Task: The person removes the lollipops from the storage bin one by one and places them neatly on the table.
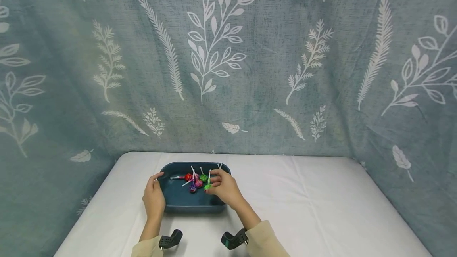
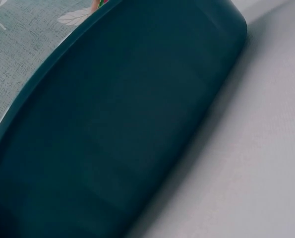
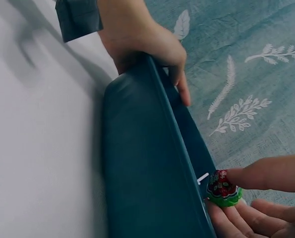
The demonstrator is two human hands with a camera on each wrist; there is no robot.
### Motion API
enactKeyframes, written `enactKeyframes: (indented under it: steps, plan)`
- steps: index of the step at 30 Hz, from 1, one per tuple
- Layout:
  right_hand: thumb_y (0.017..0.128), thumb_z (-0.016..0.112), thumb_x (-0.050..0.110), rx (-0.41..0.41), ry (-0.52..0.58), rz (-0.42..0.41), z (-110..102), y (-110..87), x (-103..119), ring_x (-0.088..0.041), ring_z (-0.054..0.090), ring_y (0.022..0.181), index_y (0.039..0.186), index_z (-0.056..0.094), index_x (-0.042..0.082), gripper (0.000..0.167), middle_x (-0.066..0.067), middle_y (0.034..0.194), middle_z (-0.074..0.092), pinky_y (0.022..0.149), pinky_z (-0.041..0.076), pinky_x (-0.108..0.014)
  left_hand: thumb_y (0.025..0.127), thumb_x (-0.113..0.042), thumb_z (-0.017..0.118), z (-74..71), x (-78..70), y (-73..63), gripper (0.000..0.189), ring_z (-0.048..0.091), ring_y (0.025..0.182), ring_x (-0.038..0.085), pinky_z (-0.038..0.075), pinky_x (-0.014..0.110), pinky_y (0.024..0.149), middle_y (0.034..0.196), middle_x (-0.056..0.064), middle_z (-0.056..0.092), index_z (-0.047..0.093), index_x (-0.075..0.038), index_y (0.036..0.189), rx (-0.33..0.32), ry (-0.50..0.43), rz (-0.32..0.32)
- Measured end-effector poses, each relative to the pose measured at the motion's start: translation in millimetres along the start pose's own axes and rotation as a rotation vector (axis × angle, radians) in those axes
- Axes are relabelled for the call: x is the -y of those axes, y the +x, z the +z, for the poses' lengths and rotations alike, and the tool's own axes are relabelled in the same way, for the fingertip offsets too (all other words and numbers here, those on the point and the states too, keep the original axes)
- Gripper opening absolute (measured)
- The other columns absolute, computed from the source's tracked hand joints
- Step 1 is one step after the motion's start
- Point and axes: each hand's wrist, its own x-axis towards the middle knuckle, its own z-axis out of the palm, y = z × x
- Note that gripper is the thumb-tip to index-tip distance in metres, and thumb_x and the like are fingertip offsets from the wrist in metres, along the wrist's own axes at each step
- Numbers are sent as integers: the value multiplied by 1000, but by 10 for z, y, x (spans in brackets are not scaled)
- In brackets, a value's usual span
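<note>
"So, in the lower middle of the head view, what is your left hand [image 1: 154, 195] doing?"

"You're gripping the left wall of the dark tray [image 1: 178, 201], digits reaching over its rim. Presumably you're steadying it on the white tablecloth [image 1: 285, 193]."

"And your right hand [image 1: 226, 187], at the tray's right side in that view?"

"You're pinching a green-wrapped lollipop [image 1: 207, 186] above the tray floor. At lower right in the right-wrist view, its red-and-green head is sitting between your digits."

"Why by the head?"

"Probably because the round end is giving you a firmer hold than the thin stick."

"The others?"

"Several wrapped lollipops [image 1: 198, 184] are lying together left of your right hand, sticks pointing various ways; loose round heads are likely resting wherever they roll."
</note>
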Motion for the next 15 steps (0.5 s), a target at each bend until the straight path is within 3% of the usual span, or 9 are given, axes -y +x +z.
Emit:
enactKeyframes:
  steps: [7,12,15]
  plan:
    - [77,74,-6,46,172,21,-61,-94,7,-24,64,92,136,47,-7,64,-21,109,64,76,57,-33,103,-10,32,-4,0,-10,36,38,133,41,30,61,104,138,21,50,61,-7,124,5,-8,-3]
    - [78,73,-5,51,187,17,-160,-180,67,-21,61,89,135,48,-8,62,-18,107,62,76,56,-31,103,-10,32,1,12,-14,36,38,133,40,30,60,105,139,20,50,61,-7,124,6,-10,1]
    - [79,73,-2,53,180,17,-231,-198,77,-21,61,91,135,48,-7,61,-17,107,62,77,55,-30,103,-11,31,8,14,-3,36,47,124,38,36,56,100,135,20,53,60,-8,125,6,-1,0]
